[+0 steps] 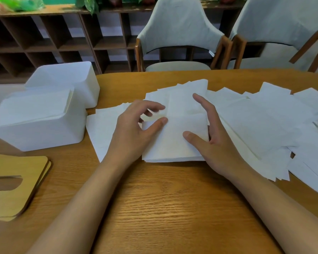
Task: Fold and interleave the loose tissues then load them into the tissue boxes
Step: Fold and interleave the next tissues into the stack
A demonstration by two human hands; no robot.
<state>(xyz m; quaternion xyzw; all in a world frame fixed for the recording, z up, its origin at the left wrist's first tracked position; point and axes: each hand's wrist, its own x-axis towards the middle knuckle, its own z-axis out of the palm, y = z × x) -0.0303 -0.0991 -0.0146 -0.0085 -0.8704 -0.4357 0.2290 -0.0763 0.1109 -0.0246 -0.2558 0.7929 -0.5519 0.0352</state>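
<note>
My left hand (134,131) is at the left edge of the folded tissue stack (174,143) in the middle of the counter (163,198). Its thumb lies on the top sheet where a small flap curls up and its fingers (154,107) are bent above, but I cannot tell if they really pinch the flap. My right hand (217,140) is released, the fingers spread and the thumb resting on the stack, while loose tissues (264,121) lie spread at the right and two white tissue boxes (37,132) stand at the left, the nearer one holding tissues, with wooden lids (13,186) in front.
</note>
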